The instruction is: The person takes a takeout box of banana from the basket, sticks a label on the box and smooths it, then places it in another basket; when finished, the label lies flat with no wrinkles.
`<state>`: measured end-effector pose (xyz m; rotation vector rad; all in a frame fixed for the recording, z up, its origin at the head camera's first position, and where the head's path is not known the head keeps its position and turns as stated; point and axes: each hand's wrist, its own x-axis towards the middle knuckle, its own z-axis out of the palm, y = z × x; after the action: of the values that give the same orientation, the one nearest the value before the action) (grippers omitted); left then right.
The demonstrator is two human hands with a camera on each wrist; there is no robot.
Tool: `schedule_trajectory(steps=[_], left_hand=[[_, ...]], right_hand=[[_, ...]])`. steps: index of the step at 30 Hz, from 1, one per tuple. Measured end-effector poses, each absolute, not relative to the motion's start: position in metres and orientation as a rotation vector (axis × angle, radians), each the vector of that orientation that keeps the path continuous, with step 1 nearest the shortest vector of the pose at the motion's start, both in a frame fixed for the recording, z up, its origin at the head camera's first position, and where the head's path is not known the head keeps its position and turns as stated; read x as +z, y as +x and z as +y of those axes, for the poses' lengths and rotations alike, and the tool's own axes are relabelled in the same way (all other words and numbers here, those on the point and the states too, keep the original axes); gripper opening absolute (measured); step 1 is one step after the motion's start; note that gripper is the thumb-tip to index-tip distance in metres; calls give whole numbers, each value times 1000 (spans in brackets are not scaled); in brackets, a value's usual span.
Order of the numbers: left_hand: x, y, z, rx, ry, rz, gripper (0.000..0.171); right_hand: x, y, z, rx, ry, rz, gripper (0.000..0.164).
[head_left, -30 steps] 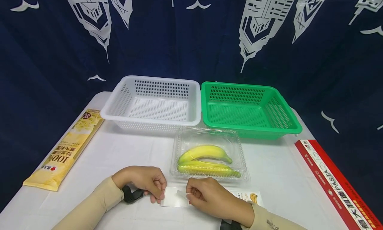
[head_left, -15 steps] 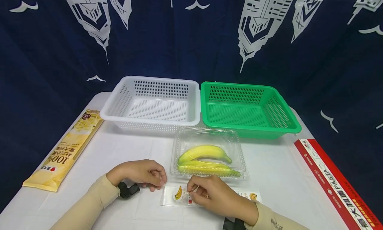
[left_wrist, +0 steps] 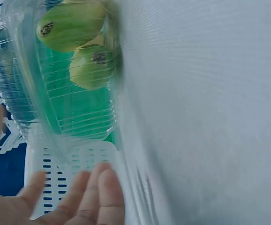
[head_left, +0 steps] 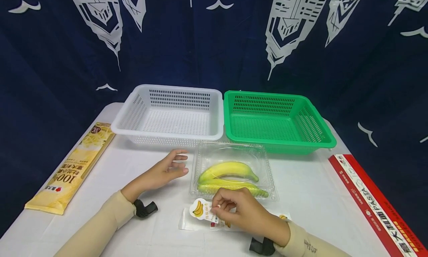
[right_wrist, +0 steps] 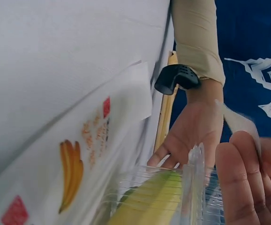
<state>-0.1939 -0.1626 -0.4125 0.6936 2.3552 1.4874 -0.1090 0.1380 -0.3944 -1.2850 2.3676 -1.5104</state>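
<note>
My right hand [head_left: 242,210] pinches a white banana-printed sticker [head_left: 200,208] by its edge, above a glossy backing strip [head_left: 188,223]. In the right wrist view the sticker [right_wrist: 241,123] curls up from the fingertips. More banana prints show on the strip [right_wrist: 126,93]. Just behind the strip stands a clear plastic clamshell box [head_left: 214,153], lid down, with two yellow-green bananas [head_left: 230,169] inside. My left hand [head_left: 164,173] holds nothing and is raised left of the box, fingers spread and relaxed. In the left wrist view its fingers [left_wrist: 109,192] reach toward the box [left_wrist: 56,108].
A white basket [head_left: 167,136] and a green basket [head_left: 281,142] stand side by side behind the box. A yellow pasta packet [head_left: 71,168] lies along the left table edge. On the right lies a long red pasta box [head_left: 378,205]. A dark patterned curtain [head_left: 200,45] hangs behind.
My left hand has left the strip's left end and moved up beside the box, its fingers opening out. The sticker has come off the strip and rises in my right hand.
</note>
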Motion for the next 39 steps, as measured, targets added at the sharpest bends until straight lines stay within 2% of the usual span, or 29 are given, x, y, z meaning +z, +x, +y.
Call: schedule_trajectory(steps=[8, 18, 29, 36, 39], left_hand=[[-409, -200, -151, 1617, 776, 2266, 88], [-410, -210, -139, 1654, 778, 2169, 96], [-409, -216, -130, 1644, 758, 2102, 98], [-409, -218, -128, 1650, 772, 2096, 99], [-410, -217, -127, 1653, 777, 2092, 99]], right_hand=[[-388, -116, 136, -1567, -1199, 2414, 27], [-374, -122, 142, -1704, -955, 2354, 44], [-362, -142, 154, -1895, -626, 2202, 11], [-353, -154, 162, -1970, -427, 2190, 3], [-353, -160, 167, -1981, -392, 2182, 5]])
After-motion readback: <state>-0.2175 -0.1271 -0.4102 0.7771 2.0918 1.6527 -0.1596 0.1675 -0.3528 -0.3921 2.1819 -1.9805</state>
